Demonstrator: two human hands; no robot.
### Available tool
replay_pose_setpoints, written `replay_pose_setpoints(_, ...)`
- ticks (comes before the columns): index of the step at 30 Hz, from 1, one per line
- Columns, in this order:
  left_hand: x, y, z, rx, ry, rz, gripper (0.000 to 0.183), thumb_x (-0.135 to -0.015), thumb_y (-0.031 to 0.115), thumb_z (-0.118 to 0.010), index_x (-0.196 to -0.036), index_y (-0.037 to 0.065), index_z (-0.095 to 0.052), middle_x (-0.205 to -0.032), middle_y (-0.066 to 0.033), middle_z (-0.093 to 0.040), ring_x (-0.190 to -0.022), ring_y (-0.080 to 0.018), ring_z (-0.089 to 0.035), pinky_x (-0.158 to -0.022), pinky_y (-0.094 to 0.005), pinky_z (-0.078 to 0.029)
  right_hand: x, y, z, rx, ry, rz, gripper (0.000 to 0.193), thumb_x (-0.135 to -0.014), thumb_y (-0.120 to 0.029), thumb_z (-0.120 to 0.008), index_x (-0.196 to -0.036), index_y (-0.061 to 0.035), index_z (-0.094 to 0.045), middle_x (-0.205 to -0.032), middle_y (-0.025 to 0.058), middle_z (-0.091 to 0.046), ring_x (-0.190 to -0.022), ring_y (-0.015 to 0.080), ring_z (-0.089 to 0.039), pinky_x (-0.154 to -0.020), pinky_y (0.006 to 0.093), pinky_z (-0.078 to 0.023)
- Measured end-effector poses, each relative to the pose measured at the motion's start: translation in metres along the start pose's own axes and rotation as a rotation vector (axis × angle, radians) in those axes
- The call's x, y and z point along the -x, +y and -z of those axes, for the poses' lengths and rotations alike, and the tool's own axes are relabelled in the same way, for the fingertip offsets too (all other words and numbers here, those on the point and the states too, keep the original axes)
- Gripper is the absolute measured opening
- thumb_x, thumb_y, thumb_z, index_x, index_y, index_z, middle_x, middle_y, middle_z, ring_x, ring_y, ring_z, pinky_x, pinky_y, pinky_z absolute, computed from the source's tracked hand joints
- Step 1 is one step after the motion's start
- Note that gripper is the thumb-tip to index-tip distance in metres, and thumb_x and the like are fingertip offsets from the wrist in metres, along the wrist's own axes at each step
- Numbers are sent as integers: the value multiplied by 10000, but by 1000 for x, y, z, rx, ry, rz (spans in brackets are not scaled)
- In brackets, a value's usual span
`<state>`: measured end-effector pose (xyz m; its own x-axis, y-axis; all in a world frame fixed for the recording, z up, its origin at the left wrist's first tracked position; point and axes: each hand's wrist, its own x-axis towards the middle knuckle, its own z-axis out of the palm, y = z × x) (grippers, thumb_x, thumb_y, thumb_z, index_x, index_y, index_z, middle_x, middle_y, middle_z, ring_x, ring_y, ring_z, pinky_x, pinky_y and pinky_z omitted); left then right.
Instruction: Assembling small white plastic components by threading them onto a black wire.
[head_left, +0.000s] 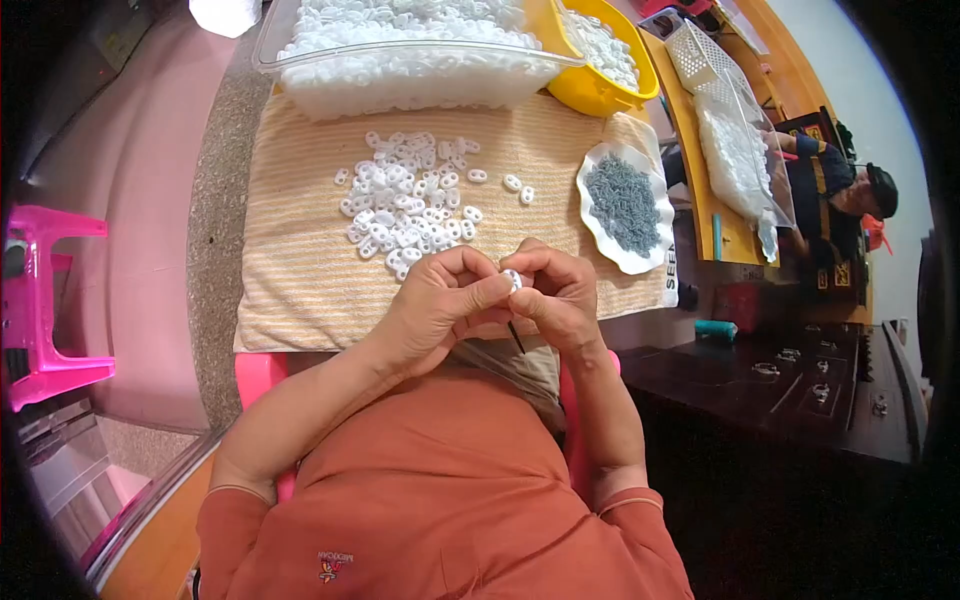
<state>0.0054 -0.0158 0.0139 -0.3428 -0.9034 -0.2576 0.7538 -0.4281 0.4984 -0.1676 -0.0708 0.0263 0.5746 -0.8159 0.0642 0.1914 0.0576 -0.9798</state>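
Note:
My left hand and my right hand meet above the near edge of the cloth. Between their thumbs and fingertips they pinch a small white oval plastic piece with holes. Below the fingers a thin black rod sticks out, its upper end hidden by my hands. Beyond my left hand lies a heap of similar white two-hole pieces, with a few loose ones to its right. A white scalloped dish beyond my right hand holds many small grey parts.
A clear plastic bin full of white pieces stands at the far side of the striped cloth, next to a yellow tub. Pink stool at left. Another person is at far right, by a bag of white pieces.

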Motion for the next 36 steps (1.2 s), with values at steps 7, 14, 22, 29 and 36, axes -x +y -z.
replay_pose_setpoints(7,-1,1,0,34,-48,-25,102,-908,137,-654,-933,56,-597,-899,-38,-643,-818,-112,-651,-728,-274,-592,0,0,1,23,-4,42,291,-731,24,-754,-1009,36,-668,-885,46,-597,-816,108,-550,-743,231,-433)
replay_pose_setpoints(14,-4,1,5,71,-80,0,154,-956,205,-589,-968,52,-598,-925,-28,-634,-841,-105,-630,-782,-289,-577,1,-3,-4,34,32,50,308,-727,20,-764,-1019,33,-667,-879,54,-589,-802,120,-539,-733,232,-440)
replay_pose_setpoints(22,-4,2,5,85,-96,5,166,-975,227,-555,-994,66,-591,-933,-28,-627,-860,-113,-631,-791,-297,-567,3,-1,-5,41,68,69,319,-734,62,-739,-1041,34,-658,-877,45,-583,-811,112,-542,-732,229,-439)
replay_pose_setpoints(29,-6,-2,8,43,-61,-13,141,-953,214,-595,-986,78,-589,-949,-20,-626,-858,-106,-627,-773,-283,-561,3,1,-1,83,31,86,317,-750,108,-709,-1053,42,-641,-958,66,-575,-866,115,-590,-766,236,-498)
replay_pose_setpoints(36,-7,-1,9,57,-26,7,141,-947,206,-603,-968,68,-589,-942,-21,-633,-846,-108,-624,-797,-286,-558,1,6,4,48,19,62,304,-771,62,-724,-1064,50,-643,-966,78,-598,-874,129,-581,-768,246,-471)
